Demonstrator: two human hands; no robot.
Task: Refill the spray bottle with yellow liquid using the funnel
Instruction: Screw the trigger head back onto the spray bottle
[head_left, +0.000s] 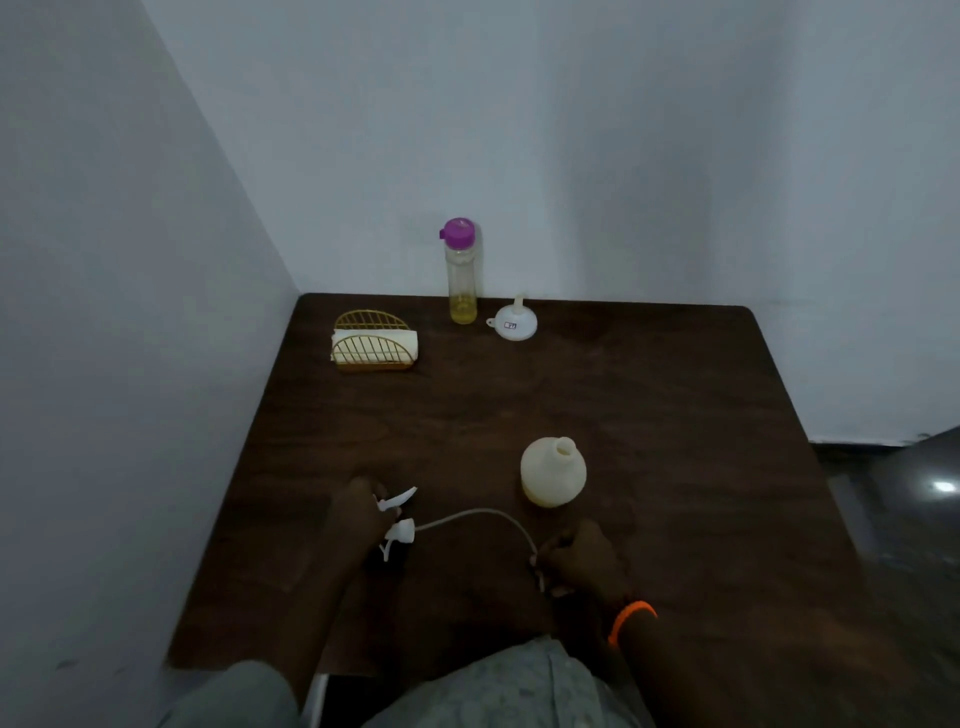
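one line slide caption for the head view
Both hands lay the removed spray head on the table; open bottle, funnel and yellow liquid wait.

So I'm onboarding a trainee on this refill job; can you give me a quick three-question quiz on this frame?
1. True or false: the spray bottle stands open on the table, its neck bare.
2. What does the left hand hold: A) the funnel, B) the spray head, C) the napkin holder?
3. What colour is the cap of the refill bottle?

Key: 1 true; 2 B, while the right hand pinches the dip tube; 3 purple.
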